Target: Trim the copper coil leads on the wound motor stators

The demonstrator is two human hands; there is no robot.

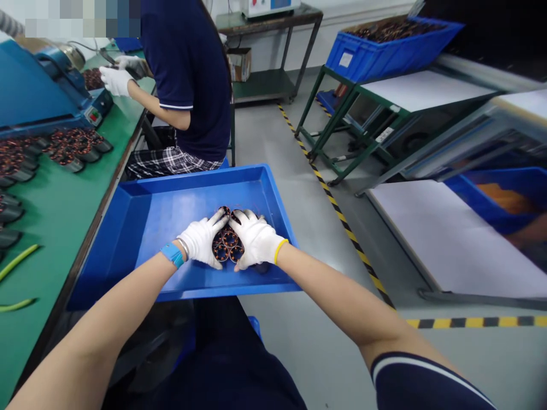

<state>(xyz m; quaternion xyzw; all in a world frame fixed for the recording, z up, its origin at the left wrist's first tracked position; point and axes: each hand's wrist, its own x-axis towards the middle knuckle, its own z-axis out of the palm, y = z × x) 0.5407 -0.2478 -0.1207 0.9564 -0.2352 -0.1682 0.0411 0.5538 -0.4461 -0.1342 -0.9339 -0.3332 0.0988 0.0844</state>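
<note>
A cluster of several round motor stators [229, 239] with copper windings stands close together in a blue plastic tray [166, 219]. Cupped round the cluster's left side is my left hand [201, 239], in a white glove. From the right, my right hand [255, 239], gloved too, presses against the same stators, its fingers reaching over the far ones. The group is squeezed between both hands, which partly cover it. Whether the stators rest on the tray floor or are slightly lifted, I cannot tell.
On the left, a green workbench [92, 176] carries more stators [72, 149], a blue machine [38, 85] and yellow-green strips [19, 261]. A co-worker [188, 80] sits ahead. To the right are a blue crate [363, 60] on a green-framed table and a white board [461, 239].
</note>
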